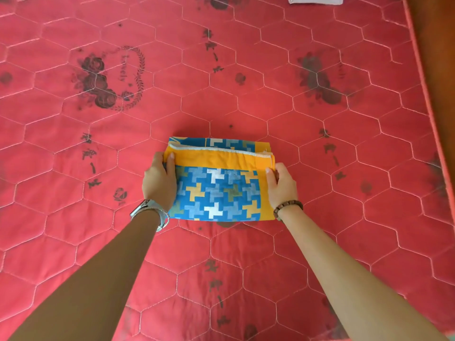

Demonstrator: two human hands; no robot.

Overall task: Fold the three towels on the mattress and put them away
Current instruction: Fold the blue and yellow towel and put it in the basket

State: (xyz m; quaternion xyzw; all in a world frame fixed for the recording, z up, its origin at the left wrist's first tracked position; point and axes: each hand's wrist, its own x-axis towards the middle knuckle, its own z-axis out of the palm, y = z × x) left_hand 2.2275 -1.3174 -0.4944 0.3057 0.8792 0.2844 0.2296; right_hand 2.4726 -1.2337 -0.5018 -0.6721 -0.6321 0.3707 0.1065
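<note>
A folded towel [219,183], orange with a blue, white and yellow block pattern, lies in the middle of the red quilted mattress [320,242]. My left hand [159,179] grips its left edge, thumb on top and fingers tucked under the fold. My right hand [282,184] grips the right edge the same way. The upper layer is folded over toward me, its white hem running across the towel. A bit of white cloth [315,0] shows at the top edge of the mattress.
The mattress has hexagon stitching and dark flower prints. Its piped right edge [426,99] runs down beside a dark wooden surface [440,45].
</note>
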